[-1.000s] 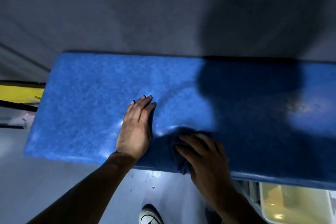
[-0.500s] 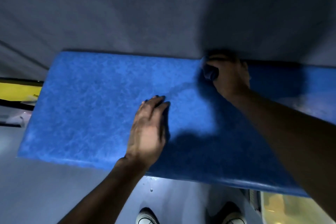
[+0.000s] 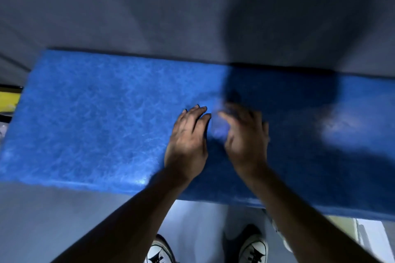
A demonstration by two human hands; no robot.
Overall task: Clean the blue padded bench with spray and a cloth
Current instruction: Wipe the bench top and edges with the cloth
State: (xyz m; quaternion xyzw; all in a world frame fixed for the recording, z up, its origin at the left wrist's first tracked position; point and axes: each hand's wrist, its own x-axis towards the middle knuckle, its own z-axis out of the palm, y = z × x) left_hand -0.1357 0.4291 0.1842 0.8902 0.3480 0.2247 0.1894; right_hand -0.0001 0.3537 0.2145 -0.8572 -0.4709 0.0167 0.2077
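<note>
One head-worn camera looks steeply down, close over the bench (image 3: 102,117) and shoes (image 3: 253,249).

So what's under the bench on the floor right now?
Below the bench's near edge, two white-toed sneakers stand on pale floor, and a yellowish surface shows at right. Farther beneath is hidden by the pad and both arms.

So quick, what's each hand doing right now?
Left hand: open, flat on the blue padded bench.
Right hand: blurred; grip cannot be told.
</note>
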